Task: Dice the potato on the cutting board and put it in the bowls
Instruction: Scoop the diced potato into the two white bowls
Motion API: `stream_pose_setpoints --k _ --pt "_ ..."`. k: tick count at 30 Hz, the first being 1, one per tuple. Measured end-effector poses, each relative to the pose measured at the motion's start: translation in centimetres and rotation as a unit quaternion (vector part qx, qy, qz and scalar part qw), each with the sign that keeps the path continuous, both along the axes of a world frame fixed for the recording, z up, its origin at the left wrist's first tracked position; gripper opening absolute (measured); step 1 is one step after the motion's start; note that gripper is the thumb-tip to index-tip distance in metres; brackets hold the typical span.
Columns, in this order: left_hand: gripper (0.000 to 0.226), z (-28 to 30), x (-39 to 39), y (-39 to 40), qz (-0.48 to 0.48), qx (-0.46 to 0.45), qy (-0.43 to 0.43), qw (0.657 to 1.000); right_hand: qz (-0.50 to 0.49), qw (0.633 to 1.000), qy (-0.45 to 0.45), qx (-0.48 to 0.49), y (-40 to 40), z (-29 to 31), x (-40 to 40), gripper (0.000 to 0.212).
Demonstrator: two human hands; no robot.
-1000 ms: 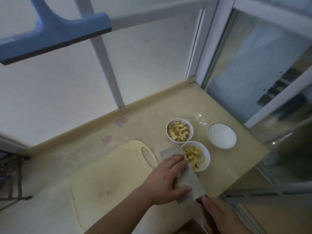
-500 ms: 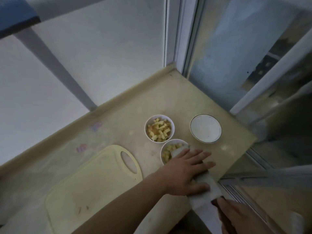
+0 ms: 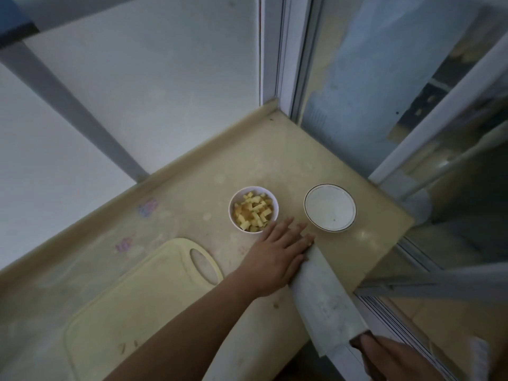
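**newbie_cook:** ok so where's everything sitting and how do I handle it?

**spudguy:** Biggest first. The counter (image 3: 288, 160) is a smooth, glossy slab, so you should figure anything wet will skate on it. Your cutting board (image 3: 132, 298) lies flat on it to the left, pale plastic, light and stiff, with a handle hole at the far end that's the obvious spot to grab. It's bare apart from a couple of crumbs. The knife (image 3: 324, 295) is a wide cleaver, heavy I'd guess. Your right hand (image 3: 395, 361) is wrapped round its dark handle at the bottom edge, which is the right place to hold it.

**newbie_cook:** and my left?

**spudguy:** Your left hand (image 3: 277, 257) has its fingers out straight, lying flat against the blade near the tip, holding nothing. Whatever is under it is hidden.

**newbie_cook:** bowls?

**spudguy:** The empty bowl (image 3: 330, 226) with the dark rim line sits just past the blade tip. The filled bowl (image 3: 233, 215) is beside your fingertips. Both look like ceramic, so treat them as chippy and cup them from the sides. The potato cubes (image 3: 254, 211) are in that filled bowl: small, firm, probably starchy and slick, so you should scoop rather than pinch.
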State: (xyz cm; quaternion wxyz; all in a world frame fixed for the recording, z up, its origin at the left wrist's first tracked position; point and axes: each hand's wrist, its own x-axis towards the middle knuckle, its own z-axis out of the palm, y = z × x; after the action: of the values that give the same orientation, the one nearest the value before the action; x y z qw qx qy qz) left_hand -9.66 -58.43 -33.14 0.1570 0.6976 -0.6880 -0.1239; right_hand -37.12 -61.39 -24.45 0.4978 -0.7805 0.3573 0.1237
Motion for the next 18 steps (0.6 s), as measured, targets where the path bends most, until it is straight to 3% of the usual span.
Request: stream_pose_setpoints --k 1,2,3,5,7,9,11,13,16,18 --pt "0.048 -0.1 0.0 0.0 0.013 -0.007 -0.005 1.000 0.028 0.991 0.020 -0.129 -1.3 -1.6 -0.7 0.062" --pt "0.047 -0.3 0.1 0.0 0.022 -0.010 -0.009 1.000 0.030 0.988 0.009 -0.150 -1.0 -1.6 -0.6 0.050" --pt "0.047 -0.3 0.1 0.0 0.029 -0.011 -0.014 0.999 0.014 0.972 -0.031 -0.235 0.3 -2.1 -1.0 0.039" --pt "0.046 -0.4 0.0 0.1 0.037 -0.011 -0.016 0.999 0.087 0.978 -0.035 -0.188 -0.2 -1.3 -0.9 0.034" --pt "0.047 -0.4 0.1 0.2 0.050 -0.016 0.003 0.999 -0.023 0.994 -0.020 -0.106 -1.6 -0.9 -0.3 0.048" --pt "0.048 -0.1 0.0 0.4 0.072 -0.028 0.042 0.996 -0.148 0.986 -0.027 -0.079 -1.8 0.1 -0.1 0.070" --pt "0.051 0.4 -0.3 0.5 0.093 -0.031 0.076 0.992 -0.102 0.982 -0.077 -0.136 -1.4 0.5 -0.1 0.065" --pt "0.060 0.9 -0.7 0.2 0.108 -0.008 0.078 0.991 -0.072 0.984 -0.093 -0.135 -1.3 1.0 0.4 0.051" --pt "0.069 1.0 -1.2 -0.5 0.130 0.015 0.053 0.990 -0.004 0.983 -0.004 -0.182 -1.7 2.2 1.2 0.036" --pt "0.065 0.7 -1.4 -0.6 0.141 0.012 0.045 0.989 0.064 0.955 -0.036 -0.286 -1.2 2.2 1.1 0.021"
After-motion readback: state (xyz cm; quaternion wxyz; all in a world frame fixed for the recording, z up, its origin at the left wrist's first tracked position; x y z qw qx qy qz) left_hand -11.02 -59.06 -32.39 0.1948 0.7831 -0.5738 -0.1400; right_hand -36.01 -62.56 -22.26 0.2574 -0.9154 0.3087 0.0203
